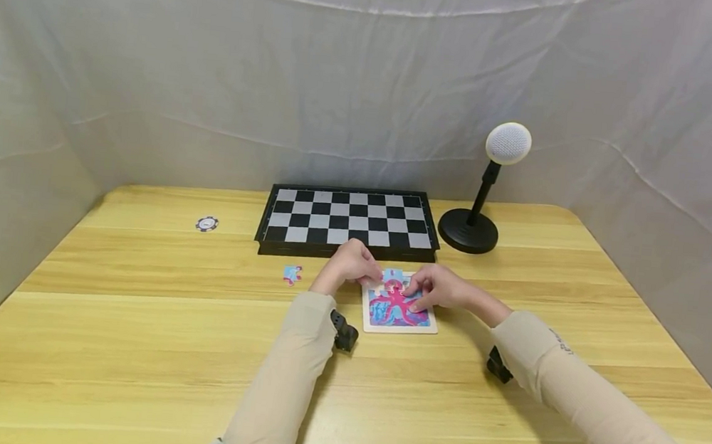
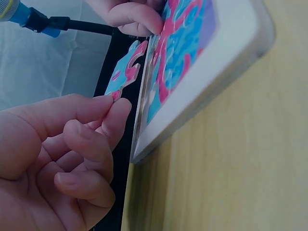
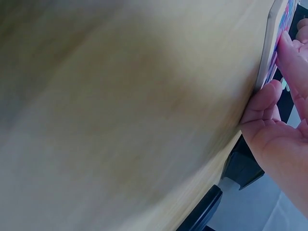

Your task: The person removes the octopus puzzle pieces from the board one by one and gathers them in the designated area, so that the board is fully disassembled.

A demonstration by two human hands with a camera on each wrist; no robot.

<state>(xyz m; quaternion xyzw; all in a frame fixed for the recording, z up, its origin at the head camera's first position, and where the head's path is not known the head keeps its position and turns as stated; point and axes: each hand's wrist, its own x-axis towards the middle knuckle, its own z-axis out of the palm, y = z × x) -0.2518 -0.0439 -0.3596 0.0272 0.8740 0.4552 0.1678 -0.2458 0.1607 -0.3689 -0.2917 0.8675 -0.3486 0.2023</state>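
My left hand (image 1: 355, 263) pinches a blue and pink jigsaw piece (image 2: 126, 72) by its corner, between thumb and forefinger. The piece overlaps the far edge of a jigsaw puzzle (image 1: 395, 309), which shows a pink octopus on blue inside a white-rimmed tray (image 1: 398, 330). From the right side my right hand (image 1: 442, 287) reaches over the tray, its thumb and fingertips down on the octopus picture. In the right wrist view, another of its fingers (image 3: 263, 101) lies beside the tray's edge. A loose blue and pink piece (image 1: 291, 274) lies to the left on the table.
Behind the tray lies a black and white checkered board (image 1: 350, 220). To its right stands a microphone (image 1: 508, 144) on a round black base (image 1: 467, 231). A poker chip (image 1: 206, 223) lies at the back left of the wooden table (image 1: 143, 359). Pale fabric (image 1: 319, 68) hangs around the table.
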